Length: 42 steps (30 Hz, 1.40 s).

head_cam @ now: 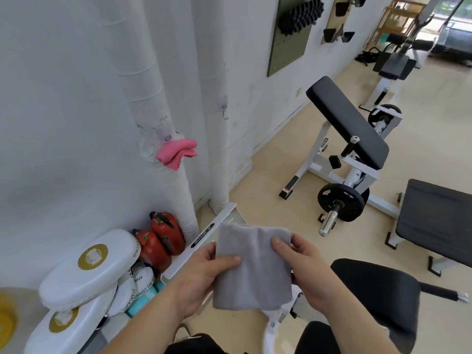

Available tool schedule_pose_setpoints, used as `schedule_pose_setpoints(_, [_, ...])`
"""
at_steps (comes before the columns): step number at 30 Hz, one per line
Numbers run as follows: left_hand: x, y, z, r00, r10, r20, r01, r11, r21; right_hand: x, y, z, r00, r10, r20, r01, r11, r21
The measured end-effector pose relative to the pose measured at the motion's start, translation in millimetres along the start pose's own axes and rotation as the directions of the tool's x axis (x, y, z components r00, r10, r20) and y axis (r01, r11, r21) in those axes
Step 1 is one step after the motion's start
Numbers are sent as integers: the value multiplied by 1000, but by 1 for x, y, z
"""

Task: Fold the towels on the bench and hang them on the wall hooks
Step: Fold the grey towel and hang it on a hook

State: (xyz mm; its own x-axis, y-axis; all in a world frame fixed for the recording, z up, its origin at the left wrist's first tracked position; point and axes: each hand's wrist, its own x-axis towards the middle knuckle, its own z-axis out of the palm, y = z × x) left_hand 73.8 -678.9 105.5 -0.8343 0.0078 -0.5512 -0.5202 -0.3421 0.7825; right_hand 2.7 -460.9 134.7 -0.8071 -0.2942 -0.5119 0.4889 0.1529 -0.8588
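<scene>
A folded grey towel (252, 267) hangs in front of me, held up between both hands. My left hand (201, 274) grips its left edge, thumb across the front. My right hand (304, 261) pinches the upper right corner, thumb on the cloth. A pink towel (177, 152) hangs folded on a hook on the wrapped white pipe. A bare metal wall hook (224, 111) sits on the second pipe column to the right of it. The black padded bench (378, 290) lies below my right forearm.
White boxing pads (86, 267) and two red fire extinguishers (159, 238) stand against the wall at lower left. A preacher-curl bench (350, 123) with a weight plate (341, 201) stands to the right, and another flat bench (436, 223) at far right.
</scene>
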Motion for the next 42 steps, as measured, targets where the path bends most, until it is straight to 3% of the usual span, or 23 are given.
schedule_pose_setpoints(3, [15,23,-19,964,79,-253,-16,970,241,31,-9,39,998,-20,-63,8,982,-191])
schedule_pose_setpoints(6, [33,48,-42,882,289,-371,-18,809,587,61,-21,83,992,-70,-107,35,952,-303])
schedule_pose_setpoints(10, [52,80,-65,855,450,-256,-89,615,784,97,-37,128,979,-32,-202,-7,982,-188])
schedule_pose_setpoints(14, [70,98,-75,847,532,-9,-229,380,896,131,-60,144,954,34,-297,-60,995,-79])
schedule_pose_setpoints(18, [92,108,-70,823,566,52,-332,404,852,153,-88,142,942,70,-329,-69,998,13])
schedule_pose_setpoints(20, [107,116,-65,797,601,56,-342,373,863,165,-103,135,959,104,-264,-72,989,127])
schedule_pose_setpoints(23, [133,133,-51,753,650,106,-346,254,903,188,-124,122,990,67,-121,-42,978,203])
schedule_pose_setpoints(25, [155,145,-41,727,668,162,-366,176,914,207,-131,113,991,36,-127,-14,985,172])
schedule_pose_setpoints(27, [179,166,-34,742,656,135,-383,251,889,231,-141,99,988,33,-151,-8,986,169])
schedule_pose_setpoints(29, [203,188,-34,763,646,6,-364,422,830,256,-155,77,990,39,-138,-10,978,207])
schedule_pose_setpoints(31, [227,208,-36,766,628,-136,-264,501,825,281,-172,54,996,41,-85,-15,960,279])
schedule_pose_setpoints(33, [247,230,-32,848,466,-255,-156,677,720,306,-193,34,999,23,-35,-10,945,327])
schedule_pose_setpoints(35, [267,252,-24,919,296,-260,-103,817,568,333,-215,21,1000,1,-24,8,930,368])
schedule_pose_setpoints(39, [304,287,-21,896,239,-375,-101,931,352,385,-247,16,1000,-4,29,-8,911,412])
schedule_pose_setpoints(42, [335,303,-29,868,213,-449,-142,972,188,424,-256,18,997,-9,83,-21,935,353])
